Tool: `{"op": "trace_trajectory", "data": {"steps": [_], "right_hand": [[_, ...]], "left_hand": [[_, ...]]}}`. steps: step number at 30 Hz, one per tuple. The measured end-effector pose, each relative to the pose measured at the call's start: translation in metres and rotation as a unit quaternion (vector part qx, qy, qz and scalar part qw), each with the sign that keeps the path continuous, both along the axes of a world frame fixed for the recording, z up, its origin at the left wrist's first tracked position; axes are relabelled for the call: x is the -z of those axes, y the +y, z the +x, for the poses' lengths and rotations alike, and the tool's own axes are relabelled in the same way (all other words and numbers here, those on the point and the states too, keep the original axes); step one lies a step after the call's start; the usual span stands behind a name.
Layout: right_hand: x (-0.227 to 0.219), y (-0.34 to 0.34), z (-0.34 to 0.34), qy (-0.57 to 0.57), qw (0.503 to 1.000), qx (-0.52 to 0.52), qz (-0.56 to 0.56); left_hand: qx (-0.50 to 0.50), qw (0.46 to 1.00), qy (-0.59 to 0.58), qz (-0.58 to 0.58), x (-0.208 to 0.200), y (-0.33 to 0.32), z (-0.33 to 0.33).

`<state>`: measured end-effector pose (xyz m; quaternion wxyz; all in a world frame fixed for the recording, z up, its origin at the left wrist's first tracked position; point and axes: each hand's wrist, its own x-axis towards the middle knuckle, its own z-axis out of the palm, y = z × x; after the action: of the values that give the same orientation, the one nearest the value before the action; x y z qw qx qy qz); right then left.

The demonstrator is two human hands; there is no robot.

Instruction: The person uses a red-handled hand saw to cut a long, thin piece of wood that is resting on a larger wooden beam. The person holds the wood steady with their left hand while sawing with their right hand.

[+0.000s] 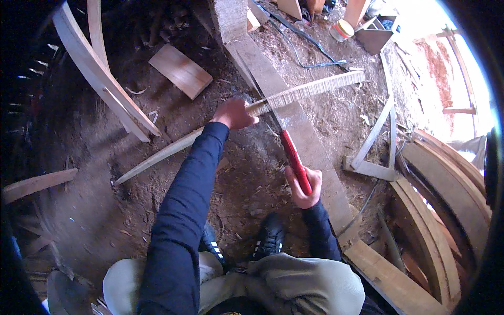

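Observation:
My left hand (pixel 234 113) presses down on a long curved wooden strip (pixel 310 89) where it crosses a thick plank (pixel 310 147) lying on the dirt floor. The strip runs from the lower left up to the right, and its right part shows a rough, ridged face. My right hand (pixel 303 190) grips the red handle of a hand saw (pixel 294 160). The saw's blade points up toward the strip, close to my left hand. Both forearms wear dark blue sleeves.
A flat board (pixel 180 70) lies on the dirt at upper left beside curved timbers (pixel 94 68). Stacked curved timbers (pixel 446 199) sit on the right, with a wooden frame (pixel 375 152) next to them. A cable (pixel 304 52), a tin (pixel 342 30) and a box (pixel 375 37) lie farther off. My shoes (pixel 268 236) rest below.

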<state>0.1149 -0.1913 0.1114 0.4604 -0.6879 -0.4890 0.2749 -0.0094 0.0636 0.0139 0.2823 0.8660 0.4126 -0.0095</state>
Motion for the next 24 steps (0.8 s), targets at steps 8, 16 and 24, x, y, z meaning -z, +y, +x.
{"op": "trace_trajectory", "data": {"steps": [8,16,24], "right_hand": [[0.038,0.01,0.002,-0.013,0.999,-0.038,0.028],[0.051,0.014,0.004,-0.018,0.998,-0.028,0.046],[0.057,-0.024,-0.001,-0.026,0.998,-0.022,0.047]], "left_hand": [[-0.124,0.968,0.0,0.22,0.007,-0.036,0.001],[-0.15,0.956,0.007,0.251,0.019,-0.036,0.011],[-0.136,0.964,0.062,0.22,0.021,-0.036,0.006]]}}
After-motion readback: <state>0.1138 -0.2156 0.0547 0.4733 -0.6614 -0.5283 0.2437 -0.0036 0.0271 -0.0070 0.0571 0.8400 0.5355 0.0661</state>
